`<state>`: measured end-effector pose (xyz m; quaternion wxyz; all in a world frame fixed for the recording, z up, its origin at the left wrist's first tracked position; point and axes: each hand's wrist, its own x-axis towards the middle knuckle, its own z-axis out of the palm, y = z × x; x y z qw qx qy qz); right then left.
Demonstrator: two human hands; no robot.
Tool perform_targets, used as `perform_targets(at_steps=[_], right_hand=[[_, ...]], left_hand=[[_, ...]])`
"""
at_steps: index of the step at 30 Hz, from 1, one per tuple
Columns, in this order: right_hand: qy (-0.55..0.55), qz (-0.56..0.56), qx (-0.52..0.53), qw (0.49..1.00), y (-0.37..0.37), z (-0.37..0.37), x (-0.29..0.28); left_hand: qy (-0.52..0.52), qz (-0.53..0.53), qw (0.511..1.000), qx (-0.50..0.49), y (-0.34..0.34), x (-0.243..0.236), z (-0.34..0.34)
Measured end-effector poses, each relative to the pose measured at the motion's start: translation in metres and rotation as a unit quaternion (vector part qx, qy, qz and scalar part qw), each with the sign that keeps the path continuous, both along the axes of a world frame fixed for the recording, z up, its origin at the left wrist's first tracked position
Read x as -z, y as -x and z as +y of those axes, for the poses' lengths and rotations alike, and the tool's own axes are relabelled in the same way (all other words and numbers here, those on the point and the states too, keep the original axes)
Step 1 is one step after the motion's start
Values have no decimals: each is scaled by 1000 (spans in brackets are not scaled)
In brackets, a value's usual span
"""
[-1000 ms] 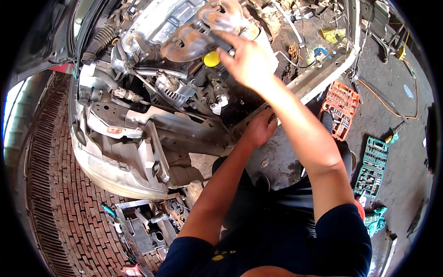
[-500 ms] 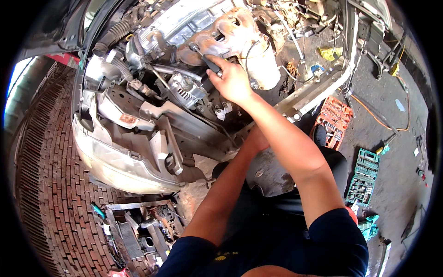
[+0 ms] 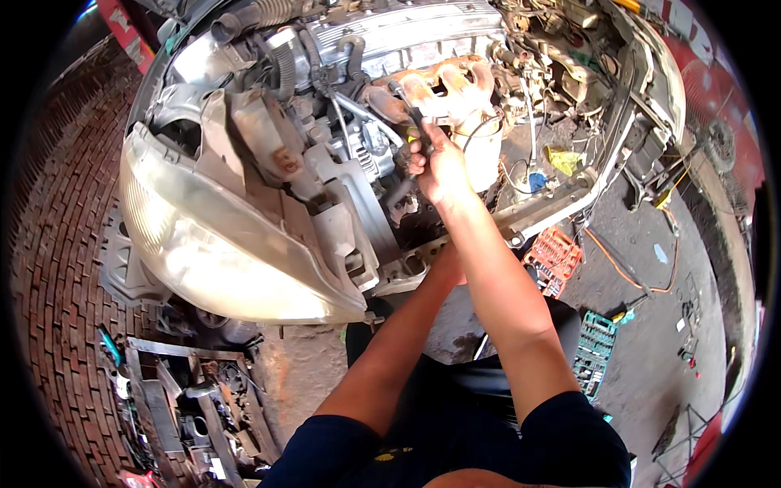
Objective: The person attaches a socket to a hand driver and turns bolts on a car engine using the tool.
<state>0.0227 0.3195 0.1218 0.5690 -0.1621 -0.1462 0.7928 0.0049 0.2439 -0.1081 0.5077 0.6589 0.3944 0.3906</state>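
Observation:
My right hand (image 3: pixel 443 167) is closed around the dark handle of a ratchet wrench (image 3: pixel 416 118). The wrench's head end meets the rusty exhaust manifold (image 3: pixel 443 91) at its left part, on the front of the engine. My right fingers curl round the handle's near end, over the gap in front of the engine. Lower down, my left hand (image 3: pixel 460 270) is beside the front crossmember (image 3: pixel 407 268), mostly covered by my right forearm; its fingers are hidden. A pale cylinder (image 3: pixel 482 159) sits below the manifold, just right of my right hand.
A large headlight (image 3: pixel 220 252) fills the front left corner of the car. On the ground at right lie an orange socket set case (image 3: pixel 555 256), a green one (image 3: pixel 596 350) and an orange cable (image 3: pixel 618 262). A frame with scrap parts (image 3: pixel 183 350) stands at lower left.
The view has swung, so the car sits differently in it. My right hand has shifted its grip, and the wrench handle now points more steeply toward me. My left hand remains low.

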Motion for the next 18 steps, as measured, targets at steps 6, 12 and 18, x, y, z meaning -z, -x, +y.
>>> perform_targets(at_steps=[6,12,18], right_hand=[[-206,-465,353,785,-2,11,15],[-129,-502,315,795,6,11,2],[-288,-556,450,636,3,4,5]], left_hand=[[48,-5,999,1,-14,30,18],[62,-77,995,14,-6,49,24],[46,-96,994,14,-15,30,12]])
